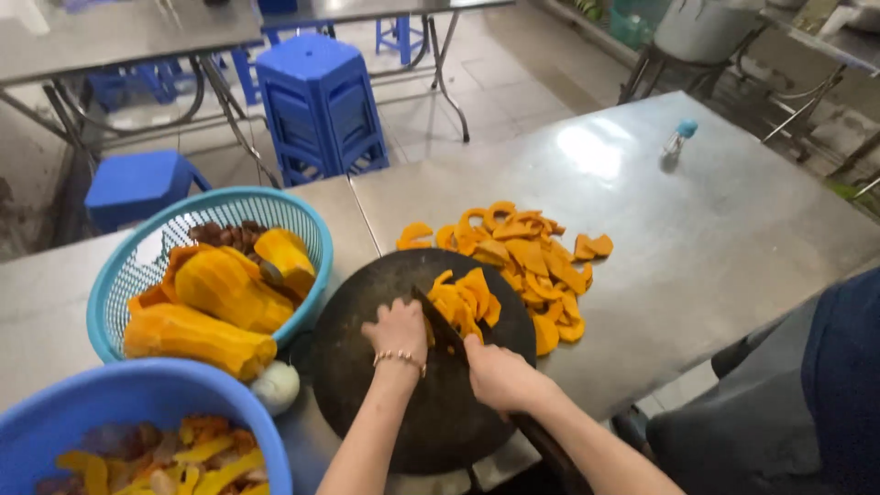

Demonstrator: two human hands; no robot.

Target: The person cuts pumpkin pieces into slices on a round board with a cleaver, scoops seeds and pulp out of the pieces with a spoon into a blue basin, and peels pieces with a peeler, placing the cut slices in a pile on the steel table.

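Left hand: the left hand (396,328), a beaded bracelet at the wrist, presses down on orange squash slices (463,302) on a round dark cutting board (385,385).
Right hand: the right hand (495,374) grips a knife (438,321), blade against the slices.
Table: cut pieces (532,252) heaped on the steel table (733,229).
Left of board: peeled squash chunks in a teal basket (137,266); a blue basin (128,394) nearer.
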